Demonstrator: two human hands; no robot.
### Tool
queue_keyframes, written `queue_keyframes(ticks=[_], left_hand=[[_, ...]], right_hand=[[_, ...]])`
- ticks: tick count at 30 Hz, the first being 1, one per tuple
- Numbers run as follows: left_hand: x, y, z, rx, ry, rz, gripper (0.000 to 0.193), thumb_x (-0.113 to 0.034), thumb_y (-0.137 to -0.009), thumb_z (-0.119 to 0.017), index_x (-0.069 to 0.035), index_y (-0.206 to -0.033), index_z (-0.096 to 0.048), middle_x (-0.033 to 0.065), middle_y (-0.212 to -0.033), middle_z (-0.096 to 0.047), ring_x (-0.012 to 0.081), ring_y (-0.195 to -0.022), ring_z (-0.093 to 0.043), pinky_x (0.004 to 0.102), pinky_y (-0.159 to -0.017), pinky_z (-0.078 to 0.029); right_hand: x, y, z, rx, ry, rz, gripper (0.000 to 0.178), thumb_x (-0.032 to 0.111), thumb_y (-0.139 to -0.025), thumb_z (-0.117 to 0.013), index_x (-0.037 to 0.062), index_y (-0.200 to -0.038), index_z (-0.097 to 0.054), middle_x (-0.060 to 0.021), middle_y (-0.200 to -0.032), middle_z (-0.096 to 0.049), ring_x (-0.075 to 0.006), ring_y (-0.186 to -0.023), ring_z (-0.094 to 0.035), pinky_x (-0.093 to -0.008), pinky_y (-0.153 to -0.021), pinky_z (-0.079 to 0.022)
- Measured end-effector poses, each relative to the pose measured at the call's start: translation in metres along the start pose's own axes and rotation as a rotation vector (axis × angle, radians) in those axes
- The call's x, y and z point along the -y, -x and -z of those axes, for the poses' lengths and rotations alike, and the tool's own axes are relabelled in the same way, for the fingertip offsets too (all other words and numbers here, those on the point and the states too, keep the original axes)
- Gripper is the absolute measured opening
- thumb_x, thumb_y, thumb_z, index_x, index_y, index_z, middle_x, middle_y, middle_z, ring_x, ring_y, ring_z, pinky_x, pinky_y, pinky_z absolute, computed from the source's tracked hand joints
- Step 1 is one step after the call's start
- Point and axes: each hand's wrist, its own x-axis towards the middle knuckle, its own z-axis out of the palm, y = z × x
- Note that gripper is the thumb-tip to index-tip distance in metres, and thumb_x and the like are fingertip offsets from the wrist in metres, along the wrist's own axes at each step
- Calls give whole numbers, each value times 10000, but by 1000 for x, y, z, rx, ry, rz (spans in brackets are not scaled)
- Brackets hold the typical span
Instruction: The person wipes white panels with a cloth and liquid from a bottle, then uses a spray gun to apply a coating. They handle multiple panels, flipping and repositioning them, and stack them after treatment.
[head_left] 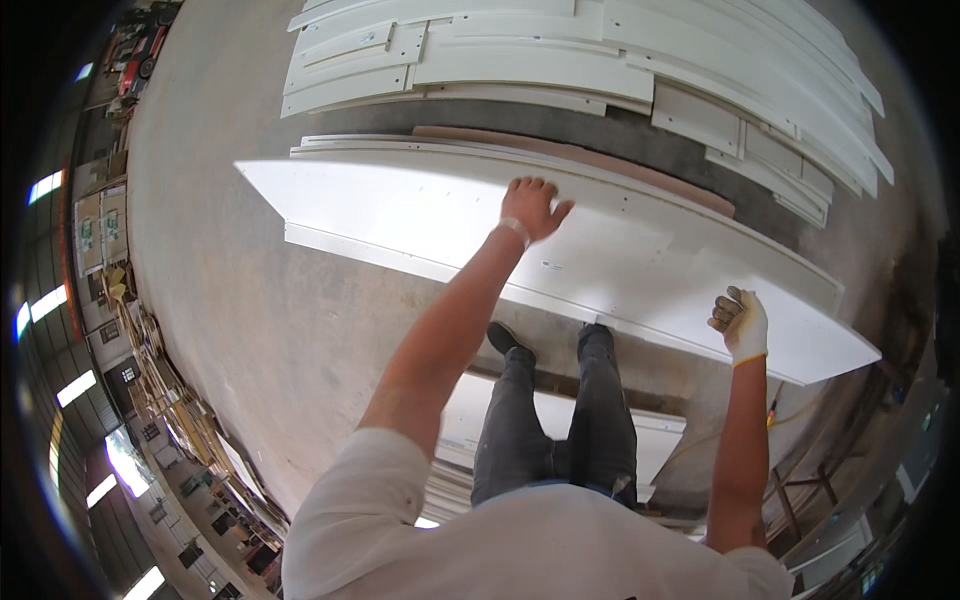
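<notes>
A long white panel [385, 205] lies across the stack in front of me, its surface marked with a few small dark spots and a small label. Over the panel's middle, at its far side, my left hand [537, 207] is bare, with a pale band at the wrist; its fingers are spread and the thumb stands out. Whether its palm touches the surface I cannot tell. Toward the panel's right end is my right hand [740, 322], in a pale glove with dark finger pads. Its fingers curl into the palm, and anything inside them is hidden.
More white boards [360, 146] and a brownish board [560, 160] show behind the panel. Farther off lies a large pile of white panels [540, 65]. Other boards [650, 440] are stacked by my legs. Timber pieces [165, 400] line the left wall.
</notes>
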Motion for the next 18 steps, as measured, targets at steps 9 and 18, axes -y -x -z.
queue_keyframes(ticks=[9, 18], left_hand=[[40, -165, -91, 201, -62, 128, 573, -592, -1018, -483, -135, -1274, -716, 122, -1311, -678, 305, -1309, -551, 433, -1154, -364], [51, -181, -199, 266, -320, 223, 496, -447, -1039, -484, -110, -1363, -651, 146, -1442, -571, 306, -1383, -484, 441, -1175, -340]], right_hand=[[-203, 71, 86, -92, 469, 105, 193, 177, -970, -566, 13, -1030, -647, -86, -771, -638, -179, -587, -624, -313, -555, -530], [-277, 46, 133, -390, -11, -353, 286, 119, -971, -517, -17, -1218, -562, -126, -790, -644, -229, -576, -623, -370, -542, -566]])
